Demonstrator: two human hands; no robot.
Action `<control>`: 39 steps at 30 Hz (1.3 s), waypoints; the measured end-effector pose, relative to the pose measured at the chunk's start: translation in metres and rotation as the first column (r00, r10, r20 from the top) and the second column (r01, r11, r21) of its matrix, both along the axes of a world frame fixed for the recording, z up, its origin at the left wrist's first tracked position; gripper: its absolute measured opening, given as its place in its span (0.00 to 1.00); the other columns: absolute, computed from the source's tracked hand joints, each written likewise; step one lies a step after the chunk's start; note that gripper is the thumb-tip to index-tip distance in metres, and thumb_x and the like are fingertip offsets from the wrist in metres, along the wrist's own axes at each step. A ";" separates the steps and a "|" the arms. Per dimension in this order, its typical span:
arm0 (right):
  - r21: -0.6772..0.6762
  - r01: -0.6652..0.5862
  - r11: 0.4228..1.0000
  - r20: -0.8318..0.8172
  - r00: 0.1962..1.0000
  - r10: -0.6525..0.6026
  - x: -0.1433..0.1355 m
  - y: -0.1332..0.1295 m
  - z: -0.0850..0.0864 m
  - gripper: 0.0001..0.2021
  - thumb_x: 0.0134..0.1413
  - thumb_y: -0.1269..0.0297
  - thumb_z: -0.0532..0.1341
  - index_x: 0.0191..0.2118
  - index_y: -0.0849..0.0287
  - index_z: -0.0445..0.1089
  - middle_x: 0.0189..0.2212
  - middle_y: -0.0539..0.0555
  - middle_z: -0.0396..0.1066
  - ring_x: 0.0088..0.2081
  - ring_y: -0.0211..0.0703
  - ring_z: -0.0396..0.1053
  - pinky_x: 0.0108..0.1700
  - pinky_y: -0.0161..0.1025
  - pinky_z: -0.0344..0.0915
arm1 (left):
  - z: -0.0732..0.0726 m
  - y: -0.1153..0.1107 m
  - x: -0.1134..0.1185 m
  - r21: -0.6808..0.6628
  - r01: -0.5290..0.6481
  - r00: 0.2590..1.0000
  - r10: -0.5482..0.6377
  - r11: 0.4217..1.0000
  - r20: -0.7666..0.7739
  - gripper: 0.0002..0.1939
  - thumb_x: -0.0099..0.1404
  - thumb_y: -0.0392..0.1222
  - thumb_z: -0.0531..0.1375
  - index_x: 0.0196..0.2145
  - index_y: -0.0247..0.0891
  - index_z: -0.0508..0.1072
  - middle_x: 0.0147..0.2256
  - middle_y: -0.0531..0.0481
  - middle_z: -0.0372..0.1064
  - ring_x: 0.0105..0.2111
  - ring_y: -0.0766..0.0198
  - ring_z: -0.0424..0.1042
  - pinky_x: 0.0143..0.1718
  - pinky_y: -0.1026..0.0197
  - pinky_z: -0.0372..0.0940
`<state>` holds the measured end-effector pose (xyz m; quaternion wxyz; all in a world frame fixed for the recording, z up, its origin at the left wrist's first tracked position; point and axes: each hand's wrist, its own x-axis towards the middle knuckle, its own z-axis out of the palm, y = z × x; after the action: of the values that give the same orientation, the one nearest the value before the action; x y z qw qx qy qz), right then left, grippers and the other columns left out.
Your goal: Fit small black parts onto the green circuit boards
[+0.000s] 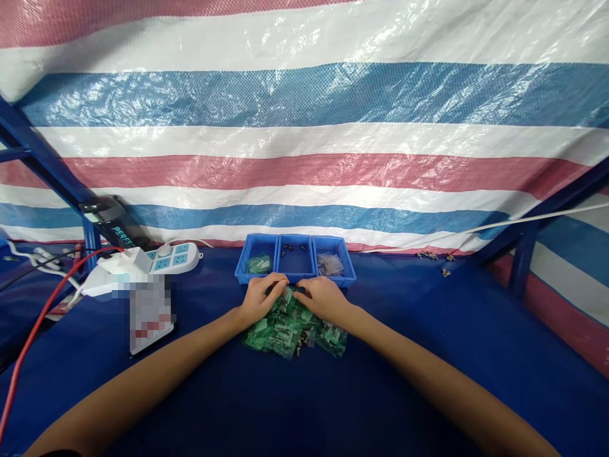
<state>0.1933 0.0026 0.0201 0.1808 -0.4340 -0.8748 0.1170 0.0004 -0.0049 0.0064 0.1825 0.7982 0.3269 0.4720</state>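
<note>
My left hand (261, 299) and my right hand (326, 298) face each other over a heap of small green plastic bags (273, 333) with small parts inside. Both hands are closed, fingers curled, thumbs pointing inward. Between them the top of the heap shows, and their fingertips press on a small green bag (287, 298) there. A few small metal pieces (299, 348) lie at the heap's front edge. Just behind the hands stand three blue bins: the left bin (241, 266) holds green bags, the middle bin (297, 263) a few dark pieces, the right bin (349, 270) clear bags.
At the left lie a white power strip (183, 257), a blurred phone-like device (151, 317) and a red cable (28, 349). A dark bottle (117, 222) leans behind them. Small metal pieces (445, 273) lie back right. Blue frame posts flank the striped sheet (304, 139).
</note>
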 end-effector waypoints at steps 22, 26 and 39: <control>0.164 0.038 0.986 -0.538 0.841 0.057 0.010 -0.005 0.018 0.10 0.64 0.61 0.50 0.35 0.58 0.65 0.25 0.51 0.65 0.25 0.37 0.61 0.30 0.35 0.59 | -0.002 0.000 -0.002 0.045 -0.104 0.994 0.105 0.994 -0.030 0.08 0.65 0.44 0.57 0.38 0.37 0.70 0.22 0.54 0.65 0.18 0.70 0.61 0.21 0.66 0.57; 0.149 0.037 0.988 -0.586 0.808 0.058 0.007 -0.008 0.013 0.10 0.63 0.60 0.51 0.34 0.57 0.65 0.24 0.51 0.63 0.24 0.37 0.60 0.29 0.35 0.59 | 0.002 -0.001 -0.001 0.075 -0.075 0.994 0.080 0.994 -0.076 0.14 0.65 0.44 0.57 0.23 0.36 0.68 0.14 0.57 0.55 0.14 0.72 0.55 0.17 0.66 0.51; 0.067 -0.088 0.994 -0.641 0.759 0.110 0.000 -0.004 -0.014 0.12 0.59 0.57 0.56 0.29 0.58 0.60 0.24 0.50 0.57 0.22 0.36 0.56 0.25 0.36 0.57 | 0.000 0.001 -0.002 0.021 -0.086 0.996 0.087 0.996 -0.029 0.14 0.65 0.42 0.57 0.23 0.35 0.69 0.15 0.56 0.61 0.15 0.72 0.58 0.18 0.67 0.53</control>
<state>0.1929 -0.0017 0.0060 0.4704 -0.3179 -0.7831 0.2538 -0.0013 -0.0043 0.0062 0.1491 0.7921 0.3591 0.4705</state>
